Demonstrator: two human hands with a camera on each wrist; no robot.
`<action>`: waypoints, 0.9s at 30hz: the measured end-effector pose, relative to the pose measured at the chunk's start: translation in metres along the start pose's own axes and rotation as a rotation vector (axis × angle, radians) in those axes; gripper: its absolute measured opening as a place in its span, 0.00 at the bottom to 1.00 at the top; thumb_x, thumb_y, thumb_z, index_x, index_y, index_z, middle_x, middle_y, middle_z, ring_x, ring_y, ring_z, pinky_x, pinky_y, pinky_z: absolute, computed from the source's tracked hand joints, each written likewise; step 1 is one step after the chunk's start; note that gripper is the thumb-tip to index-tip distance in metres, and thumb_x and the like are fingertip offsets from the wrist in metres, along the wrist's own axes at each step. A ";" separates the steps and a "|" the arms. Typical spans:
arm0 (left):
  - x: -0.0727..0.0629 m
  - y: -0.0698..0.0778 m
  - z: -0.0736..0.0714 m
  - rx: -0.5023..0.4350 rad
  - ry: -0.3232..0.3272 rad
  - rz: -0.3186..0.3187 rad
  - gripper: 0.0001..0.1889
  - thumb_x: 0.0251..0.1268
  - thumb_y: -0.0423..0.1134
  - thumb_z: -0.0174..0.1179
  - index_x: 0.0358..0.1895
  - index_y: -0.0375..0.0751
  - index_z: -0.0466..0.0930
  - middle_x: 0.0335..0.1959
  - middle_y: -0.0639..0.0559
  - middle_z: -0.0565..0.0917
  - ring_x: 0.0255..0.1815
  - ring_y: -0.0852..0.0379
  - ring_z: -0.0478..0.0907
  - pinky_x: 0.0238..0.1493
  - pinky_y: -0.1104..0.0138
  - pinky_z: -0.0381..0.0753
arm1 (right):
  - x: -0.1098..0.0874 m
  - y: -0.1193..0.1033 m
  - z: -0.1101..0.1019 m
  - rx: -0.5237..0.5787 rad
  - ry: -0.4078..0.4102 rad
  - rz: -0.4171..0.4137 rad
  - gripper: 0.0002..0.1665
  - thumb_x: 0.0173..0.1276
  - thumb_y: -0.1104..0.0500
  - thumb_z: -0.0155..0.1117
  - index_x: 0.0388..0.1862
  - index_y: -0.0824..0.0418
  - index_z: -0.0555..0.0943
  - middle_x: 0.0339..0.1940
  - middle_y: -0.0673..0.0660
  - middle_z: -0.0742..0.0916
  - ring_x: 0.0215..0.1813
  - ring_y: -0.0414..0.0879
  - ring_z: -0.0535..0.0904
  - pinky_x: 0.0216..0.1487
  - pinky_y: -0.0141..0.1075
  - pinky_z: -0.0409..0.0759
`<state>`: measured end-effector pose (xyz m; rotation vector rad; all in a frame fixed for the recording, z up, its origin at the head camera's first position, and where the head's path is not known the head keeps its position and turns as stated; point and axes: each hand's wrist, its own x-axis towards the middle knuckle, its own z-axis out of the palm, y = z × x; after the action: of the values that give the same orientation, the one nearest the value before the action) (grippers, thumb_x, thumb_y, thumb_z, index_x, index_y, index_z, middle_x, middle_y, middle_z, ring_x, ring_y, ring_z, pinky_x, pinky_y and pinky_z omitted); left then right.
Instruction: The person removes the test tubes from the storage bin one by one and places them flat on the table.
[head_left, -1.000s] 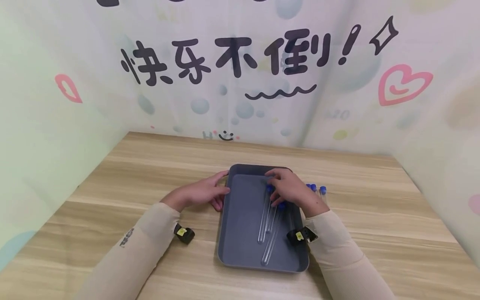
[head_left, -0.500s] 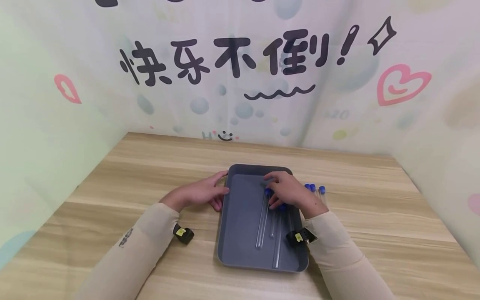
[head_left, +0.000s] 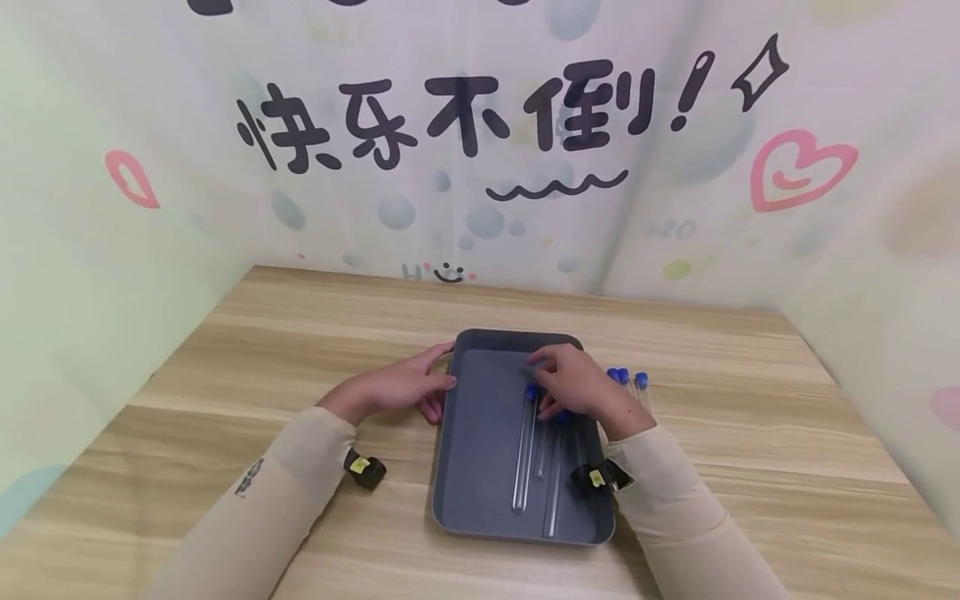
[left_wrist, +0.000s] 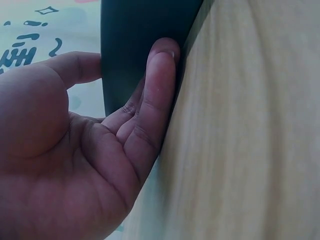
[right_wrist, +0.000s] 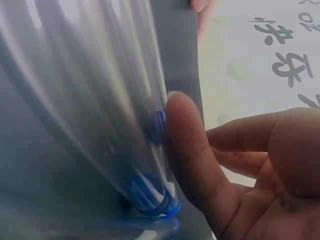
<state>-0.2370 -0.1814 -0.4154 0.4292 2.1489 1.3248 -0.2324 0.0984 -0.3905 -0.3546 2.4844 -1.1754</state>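
In the head view, your left grip [head_left: 393, 386] rests against the left side of the tray [head_left: 480, 467], two fingertips meeting its rim and the other fingers lower, outside the wall. Your right grip [head_left: 577, 383] is over the tray's right side with its fingers apart — released, no tube pinched that you can see. At least three clear tubes [head_left: 525, 450] lie in the tray, from its middle toward the right. The leftmost shows its blue cap [head_left: 531, 390] just beside your fingers; others run partly beneath that hand. Three more caps [head_left: 641, 381] show on the right, beyond the tray, above the wood-grain surface [head_left: 337, 321]. A printed backdrop [head_left: 375, 225] stands behind.

In the left wrist view, one digit [left_wrist: 82, 67] touches the tray's edge while longer fingers [left_wrist: 152, 100] lie along its dark outer wall, close to the surface. That grip is relaxed, clasping nothing.

In the right wrist view, blurred tubes slant across the tray, capped ends bunched near one finger [right_wrist: 185, 140] — whether it touches them or sits just beside, you cannot tell. The remaining fingers are spread away from it.
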 end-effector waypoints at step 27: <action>0.002 0.000 0.001 -0.026 -0.007 -0.009 0.36 0.79 0.40 0.46 0.82 0.53 0.37 0.35 0.41 0.82 0.28 0.52 0.82 0.38 0.60 0.87 | -0.001 0.000 0.003 -0.049 -0.044 0.030 0.21 0.75 0.66 0.43 0.44 0.70 0.85 0.23 0.62 0.83 0.16 0.45 0.81 0.23 0.42 0.86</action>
<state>-0.2380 -0.1801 -0.4167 0.4134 2.1233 1.3427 -0.2307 0.0967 -0.3917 -0.3523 2.4752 -1.0847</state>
